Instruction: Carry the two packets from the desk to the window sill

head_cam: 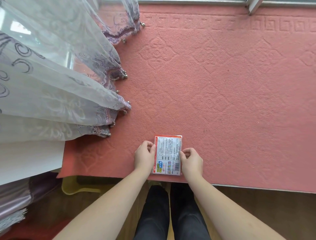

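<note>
A flat white packet (168, 154) with an orange border, printed text and a barcode lies on the pink mat (222, 85) covering the window sill, close to its near edge. An orange sliver along its top and right edges may be a second packet beneath; I cannot tell. My left hand (145, 155) pinches the packet's left edge. My right hand (190, 160) pinches its right edge. Both sets of fingers are curled onto the packet's sides.
A sheer white and purple curtain (51, 82) with beaded hem hangs over the sill's left part. The window frame (188, 2) runs along the far edge. Below the sill are my dark trousers (171, 214) and a wooden floor.
</note>
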A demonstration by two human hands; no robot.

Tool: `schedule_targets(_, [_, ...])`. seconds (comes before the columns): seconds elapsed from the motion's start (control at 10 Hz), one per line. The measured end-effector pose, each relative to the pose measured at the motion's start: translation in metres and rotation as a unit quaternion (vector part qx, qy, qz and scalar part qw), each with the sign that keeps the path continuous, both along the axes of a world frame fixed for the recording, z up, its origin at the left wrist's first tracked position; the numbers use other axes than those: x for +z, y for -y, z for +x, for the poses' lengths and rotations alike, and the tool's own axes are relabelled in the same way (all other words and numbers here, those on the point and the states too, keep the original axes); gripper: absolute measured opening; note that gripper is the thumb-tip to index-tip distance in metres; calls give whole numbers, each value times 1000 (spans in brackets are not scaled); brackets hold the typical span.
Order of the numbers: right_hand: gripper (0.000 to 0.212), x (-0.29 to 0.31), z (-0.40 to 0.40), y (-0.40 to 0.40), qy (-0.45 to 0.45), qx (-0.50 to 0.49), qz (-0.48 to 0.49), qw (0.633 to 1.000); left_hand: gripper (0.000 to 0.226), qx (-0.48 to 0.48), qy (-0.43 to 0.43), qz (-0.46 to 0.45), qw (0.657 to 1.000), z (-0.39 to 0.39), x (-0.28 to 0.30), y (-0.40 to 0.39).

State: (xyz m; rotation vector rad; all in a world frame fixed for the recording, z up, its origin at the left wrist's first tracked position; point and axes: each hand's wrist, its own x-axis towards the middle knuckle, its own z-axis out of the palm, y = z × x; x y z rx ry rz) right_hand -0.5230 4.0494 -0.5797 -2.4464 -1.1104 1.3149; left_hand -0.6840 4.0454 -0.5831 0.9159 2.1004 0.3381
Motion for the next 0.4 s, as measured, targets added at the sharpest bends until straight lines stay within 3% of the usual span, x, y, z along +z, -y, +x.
schedule_targets(0.4, [17,16,9,3,-7,7,29,1000,14,39,4,7,999,-2,12,1])
